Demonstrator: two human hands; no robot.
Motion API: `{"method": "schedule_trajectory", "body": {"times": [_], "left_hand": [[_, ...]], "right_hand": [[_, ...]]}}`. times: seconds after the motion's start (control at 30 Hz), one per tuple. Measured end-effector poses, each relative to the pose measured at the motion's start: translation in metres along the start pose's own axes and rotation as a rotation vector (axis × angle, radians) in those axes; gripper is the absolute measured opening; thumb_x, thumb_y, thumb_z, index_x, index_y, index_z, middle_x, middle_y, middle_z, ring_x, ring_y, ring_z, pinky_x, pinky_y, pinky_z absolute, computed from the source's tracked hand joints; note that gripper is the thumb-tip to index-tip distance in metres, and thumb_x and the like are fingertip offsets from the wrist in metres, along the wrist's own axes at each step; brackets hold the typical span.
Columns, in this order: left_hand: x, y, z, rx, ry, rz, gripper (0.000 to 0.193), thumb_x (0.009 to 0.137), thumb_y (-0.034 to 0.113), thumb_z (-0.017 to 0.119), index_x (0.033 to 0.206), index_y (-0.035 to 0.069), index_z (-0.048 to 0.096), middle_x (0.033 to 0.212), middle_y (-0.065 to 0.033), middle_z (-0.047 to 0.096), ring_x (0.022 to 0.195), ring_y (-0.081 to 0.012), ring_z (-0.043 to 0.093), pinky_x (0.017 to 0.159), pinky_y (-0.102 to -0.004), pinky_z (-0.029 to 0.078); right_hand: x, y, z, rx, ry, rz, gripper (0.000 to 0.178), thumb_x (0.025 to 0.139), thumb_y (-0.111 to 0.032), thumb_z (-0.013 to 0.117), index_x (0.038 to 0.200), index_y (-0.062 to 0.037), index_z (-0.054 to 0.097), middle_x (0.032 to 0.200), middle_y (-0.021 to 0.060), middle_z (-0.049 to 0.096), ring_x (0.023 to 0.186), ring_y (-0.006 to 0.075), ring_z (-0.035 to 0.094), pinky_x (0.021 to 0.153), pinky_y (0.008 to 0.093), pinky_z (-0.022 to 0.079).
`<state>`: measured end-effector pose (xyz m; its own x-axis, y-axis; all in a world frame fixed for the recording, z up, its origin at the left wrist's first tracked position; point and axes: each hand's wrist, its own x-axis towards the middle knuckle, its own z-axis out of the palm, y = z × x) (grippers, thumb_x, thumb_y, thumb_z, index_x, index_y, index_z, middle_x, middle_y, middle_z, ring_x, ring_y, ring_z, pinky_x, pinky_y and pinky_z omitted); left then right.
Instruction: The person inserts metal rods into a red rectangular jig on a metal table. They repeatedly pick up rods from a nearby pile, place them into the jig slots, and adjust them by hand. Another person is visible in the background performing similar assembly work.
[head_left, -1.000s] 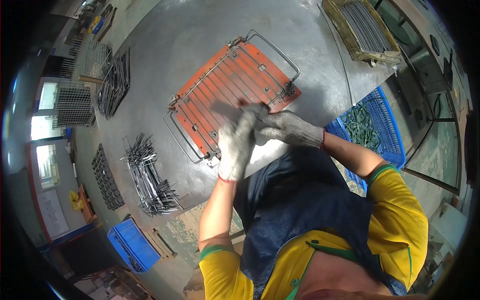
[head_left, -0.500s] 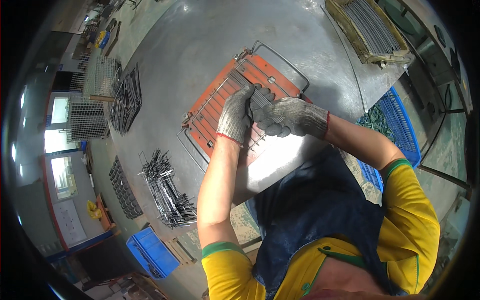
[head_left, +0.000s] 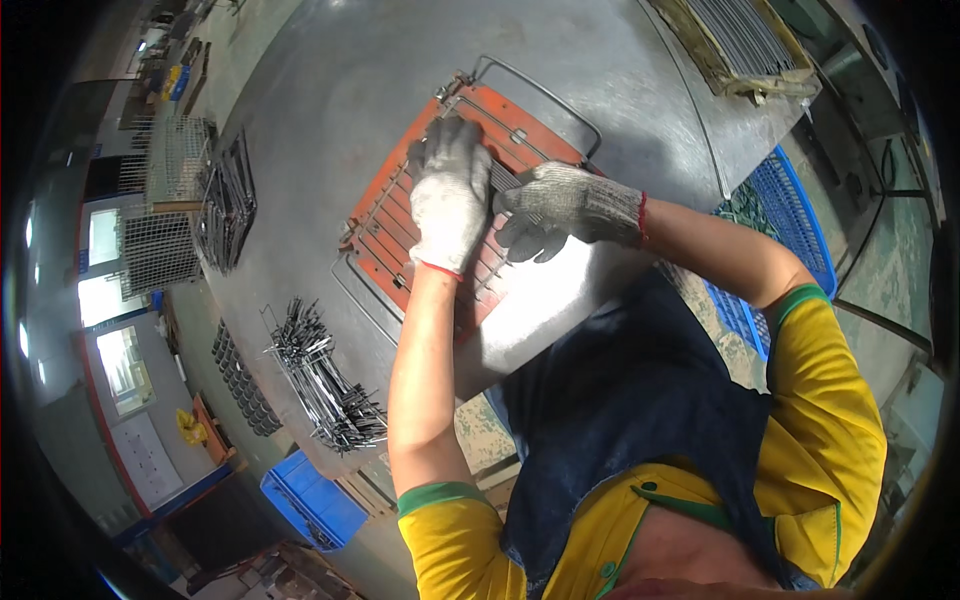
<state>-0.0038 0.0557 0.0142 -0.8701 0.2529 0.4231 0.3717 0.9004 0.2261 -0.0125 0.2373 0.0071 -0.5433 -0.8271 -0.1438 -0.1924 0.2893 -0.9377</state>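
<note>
An orange plate fixture [head_left: 382, 212] lies at an angle on the metal table, with thin metal rods [head_left: 392, 232] set in a row across it and a bent wire frame [head_left: 545, 92] along it. My left hand [head_left: 447, 195], in a grey-white knit glove, lies over the rods with its fingers stretched toward the far side. Just right of it, my right hand [head_left: 575, 205], gloved alike, is closed around a small bundle of metal rods [head_left: 503, 178]. The bundle's lower part is hidden by the right hand.
Loose metal wire pieces [head_left: 325, 385] are heaped at the table's left edge. A tray of long rods [head_left: 745, 40] stands at the far right. Below the right edge is a blue crate [head_left: 795, 225]; another blue bin [head_left: 312, 500] sits lower left. Wire grids [head_left: 160, 245] stand beyond the table's left side.
My left hand has left the rod bundle, moved up and left, and flattened over the rods on the fixture. My right hand keeps the bundle and has shifted slightly.
</note>
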Motion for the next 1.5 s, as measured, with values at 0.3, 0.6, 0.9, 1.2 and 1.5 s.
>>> {"method": "schedule_trajectory", "body": {"times": [0.3, 0.6, 0.9, 1.2, 1.5], "left_hand": [[0.002, 0.021, 0.014, 0.336, -0.029, -0.049, 0.031, 0.086, 0.024, 0.054, 0.11, 0.005, 0.054, 0.11, -0.0131, 0.051, 0.112, -0.0288, 0.045, 0.099, -0.049, 0.03], [-0.014, 0.009, 0.005, 0.158, -0.193, 0.194, 0.048, 0.084, 0.028, 0.06, 0.125, 0.005, 0.051, 0.127, -0.014, 0.049, 0.126, -0.0322, 0.041, 0.109, -0.0558, 0.024], [-0.014, 0.019, -0.031, 0.215, -0.072, 0.165, 0.046, 0.08, 0.031, 0.06, 0.115, 0.003, 0.054, 0.113, -0.0141, 0.051, 0.11, -0.032, 0.046, 0.102, -0.0516, 0.029], [-0.057, -0.005, -0.046, 0.215, -0.3, 0.209, 0.051, 0.081, 0.031, 0.059, 0.121, 0.001, 0.05, 0.122, -0.0164, 0.049, 0.119, -0.0324, 0.043, 0.102, -0.0525, 0.028], [-0.063, -0.002, -0.071, 0.241, -0.227, -0.1, 0.047, 0.082, 0.037, 0.06, 0.116, 0.005, 0.057, 0.121, -0.0144, 0.05, 0.121, -0.0312, 0.042, 0.106, -0.0493, 0.027]], "right_hand": [[-0.018, -0.009, -0.072, -0.74, 0.878, -0.137, 0.035, 0.097, -0.034, 0.046, 0.114, -0.0056, 0.058, 0.09, 0.0143, 0.067, 0.086, 0.0313, 0.067, 0.081, 0.0432, 0.053], [0.005, 0.087, -0.038, -0.773, 0.75, -0.085, 0.03, 0.093, -0.029, 0.052, 0.116, -0.0093, 0.056, 0.093, 0.0154, 0.063, 0.087, 0.0252, 0.066, 0.065, 0.0389, 0.054], [0.001, 0.077, -0.031, -0.902, 0.807, -0.082, 0.051, 0.075, -0.013, 0.071, 0.124, -0.0106, 0.054, 0.118, 0.0068, 0.055, 0.088, 0.0235, 0.066, 0.067, 0.035, 0.057], [0.005, 0.106, -0.032, -1.057, 0.84, -0.247, 0.045, 0.08, -0.008, 0.066, 0.124, -0.0101, 0.055, 0.115, 0.0078, 0.056, 0.08, 0.0203, 0.065, 0.061, 0.0327, 0.056], [0.006, 0.102, -0.039, -0.986, 0.81, -0.193, 0.035, 0.086, -0.014, 0.057, 0.121, -0.011, 0.056, 0.123, 0.0111, 0.055, 0.093, 0.0284, 0.064, 0.073, 0.0389, 0.055]]}}
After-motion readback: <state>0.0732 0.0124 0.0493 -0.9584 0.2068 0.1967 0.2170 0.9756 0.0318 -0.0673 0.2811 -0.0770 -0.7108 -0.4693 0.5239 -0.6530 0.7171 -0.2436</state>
